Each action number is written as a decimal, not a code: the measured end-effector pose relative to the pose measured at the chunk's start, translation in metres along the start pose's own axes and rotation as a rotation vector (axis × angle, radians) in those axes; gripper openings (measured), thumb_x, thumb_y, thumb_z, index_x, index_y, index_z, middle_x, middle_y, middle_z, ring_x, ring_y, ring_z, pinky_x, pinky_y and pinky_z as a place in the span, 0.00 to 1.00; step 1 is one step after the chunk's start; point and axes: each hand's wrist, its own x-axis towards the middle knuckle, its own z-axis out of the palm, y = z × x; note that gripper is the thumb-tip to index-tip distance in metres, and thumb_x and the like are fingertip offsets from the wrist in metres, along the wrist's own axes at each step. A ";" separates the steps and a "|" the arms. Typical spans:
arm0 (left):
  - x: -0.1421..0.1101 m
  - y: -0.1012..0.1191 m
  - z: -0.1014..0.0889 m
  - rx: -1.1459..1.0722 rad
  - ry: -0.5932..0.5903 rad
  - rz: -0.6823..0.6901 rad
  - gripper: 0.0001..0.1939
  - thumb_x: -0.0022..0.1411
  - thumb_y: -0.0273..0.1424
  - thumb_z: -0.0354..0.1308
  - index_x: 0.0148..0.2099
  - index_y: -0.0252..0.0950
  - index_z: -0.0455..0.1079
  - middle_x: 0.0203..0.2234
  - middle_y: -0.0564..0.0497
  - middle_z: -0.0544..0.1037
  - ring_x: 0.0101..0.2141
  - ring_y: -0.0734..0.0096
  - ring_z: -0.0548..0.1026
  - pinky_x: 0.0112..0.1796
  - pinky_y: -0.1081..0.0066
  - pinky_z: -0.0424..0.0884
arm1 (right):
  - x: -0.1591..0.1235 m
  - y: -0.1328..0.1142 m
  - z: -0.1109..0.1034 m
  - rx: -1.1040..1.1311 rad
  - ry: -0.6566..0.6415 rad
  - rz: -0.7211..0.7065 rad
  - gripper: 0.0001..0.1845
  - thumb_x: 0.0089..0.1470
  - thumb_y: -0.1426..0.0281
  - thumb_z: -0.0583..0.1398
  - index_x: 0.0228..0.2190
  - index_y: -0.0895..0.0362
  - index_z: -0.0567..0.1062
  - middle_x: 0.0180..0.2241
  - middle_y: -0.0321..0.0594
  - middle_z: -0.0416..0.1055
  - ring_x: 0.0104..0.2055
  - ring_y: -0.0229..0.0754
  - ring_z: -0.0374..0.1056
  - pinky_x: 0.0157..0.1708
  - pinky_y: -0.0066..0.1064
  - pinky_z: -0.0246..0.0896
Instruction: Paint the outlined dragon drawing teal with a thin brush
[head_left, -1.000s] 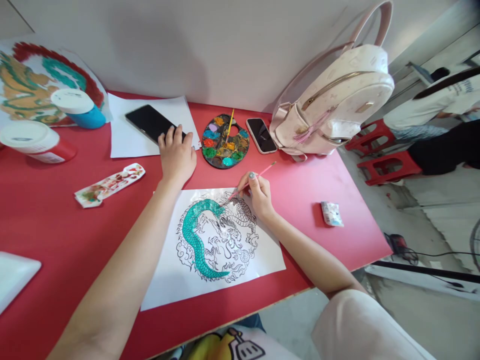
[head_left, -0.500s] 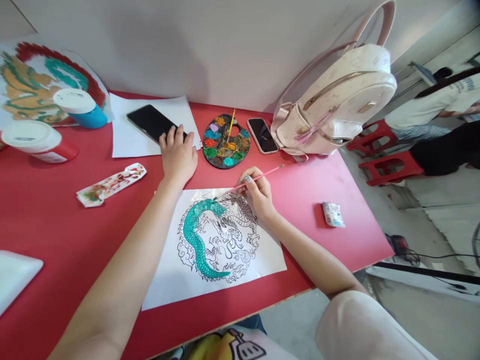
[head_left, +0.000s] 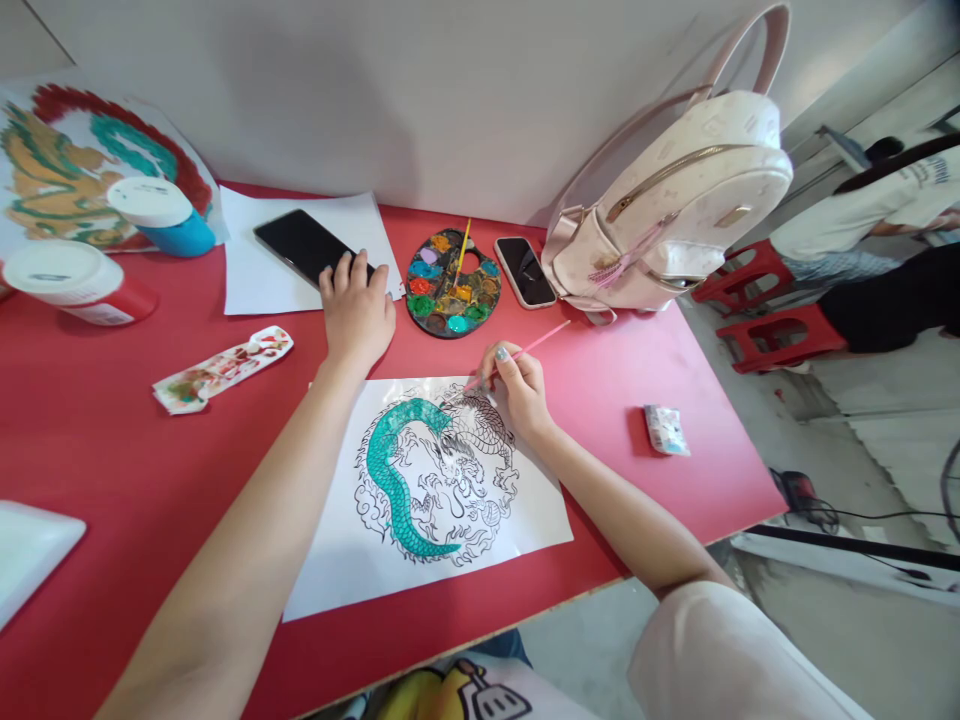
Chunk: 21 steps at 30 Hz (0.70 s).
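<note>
Between the fingers of my right hand [head_left: 516, 385] is a pink paintbrush [head_left: 541, 340], slanting over the top edge of a dragon drawing [head_left: 319, 560]. Its tip is hard to make out beside the fingers. Teal paint [head_left: 391, 475] covers the dragon's tail and curved body; the head and the right part are black outline on white. My left hand [head_left: 358, 305] lies with fingers spread, fingertips at the lower end of a black phone [head_left: 304, 245] on white paper [head_left: 259, 290]. Behind the drawing sits a paint palette [head_left: 442, 290] with a yellow brush [head_left: 463, 250] across it.
A second phone [head_left: 525, 272] lies beside a pale backpack [head_left: 675, 200]. A small packet [head_left: 666, 430] is at the right. Two paint jars [head_left: 79, 285], a stained strip [head_left: 225, 370] and a painted sheet [head_left: 67, 170] are at the left. People sit on red stools [head_left: 776, 335] beyond.
The pink paintbrush's tip has drawn back from the teal edge toward my right hand, which has shifted very slightly. My left hand has stayed put.
</note>
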 end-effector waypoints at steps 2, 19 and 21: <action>0.000 -0.001 0.000 -0.002 -0.002 0.004 0.32 0.70 0.30 0.57 0.74 0.48 0.75 0.82 0.43 0.69 0.83 0.31 0.58 0.80 0.22 0.48 | -0.001 0.001 -0.001 -0.022 0.000 -0.019 0.40 0.66 0.28 0.63 0.24 0.50 0.70 0.22 0.34 0.66 0.25 0.40 0.66 0.27 0.36 0.70; 0.000 0.000 0.000 0.012 -0.009 -0.003 0.30 0.72 0.31 0.54 0.73 0.47 0.75 0.83 0.43 0.68 0.83 0.33 0.58 0.81 0.25 0.48 | 0.008 0.004 -0.013 -0.325 0.172 -0.293 0.18 0.79 0.52 0.59 0.41 0.48 0.80 0.37 0.41 0.76 0.41 0.49 0.74 0.48 0.44 0.73; 0.000 0.000 -0.001 0.014 -0.021 -0.011 0.30 0.73 0.31 0.53 0.73 0.46 0.75 0.83 0.43 0.67 0.84 0.34 0.57 0.81 0.26 0.47 | 0.010 0.003 -0.015 -0.351 0.154 -0.315 0.16 0.78 0.55 0.59 0.41 0.48 0.81 0.38 0.41 0.77 0.43 0.50 0.75 0.50 0.45 0.72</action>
